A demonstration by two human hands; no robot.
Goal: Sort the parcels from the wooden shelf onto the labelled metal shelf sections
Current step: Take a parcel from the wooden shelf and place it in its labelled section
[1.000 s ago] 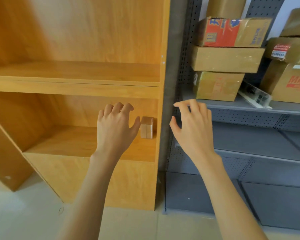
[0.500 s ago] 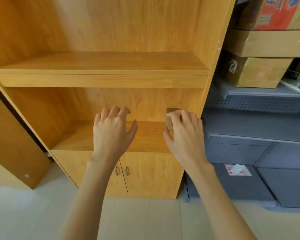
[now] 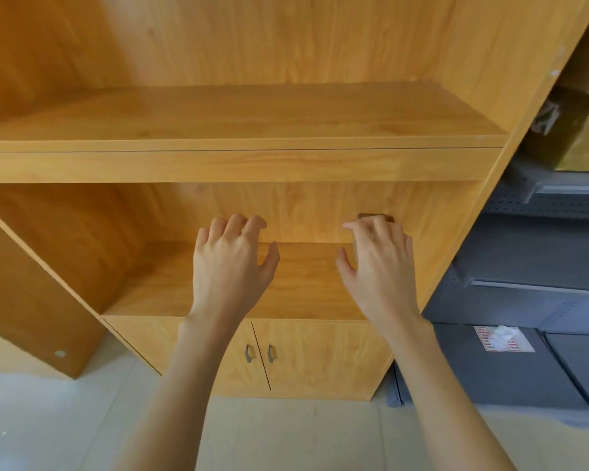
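Observation:
A small brown parcel (image 3: pixel 376 217) stands at the right end of the lower wooden shelf (image 3: pixel 303 294); only its top edge shows, because my right hand (image 3: pixel 378 266) covers it. That hand's fingers curl loosely over the parcel's top, with the thumb spread apart to the left. Whether it touches the parcel I cannot tell. My left hand (image 3: pixel 232 266) hovers over the shelf's middle, fingers loosely curled, holding nothing. The grey metal shelf (image 3: pixel 524 253) stands to the right.
The upper wooden shelf board (image 3: pixel 238 117) carries nothing. Two cabinet doors (image 3: pixel 320 355) sit below the lower shelf, and a wooden door (image 3: pixel 31 300) stands open at left. Cardboard boxes (image 3: pixel 585 144) fill the upper metal shelf; a red-and-white label (image 3: pixel 502 339) lies on the bottom one.
The view swung left, from the metal shelf to the wooden one. My right hand moved in over the small parcel and now hides most of it. My left hand stayed beside it.

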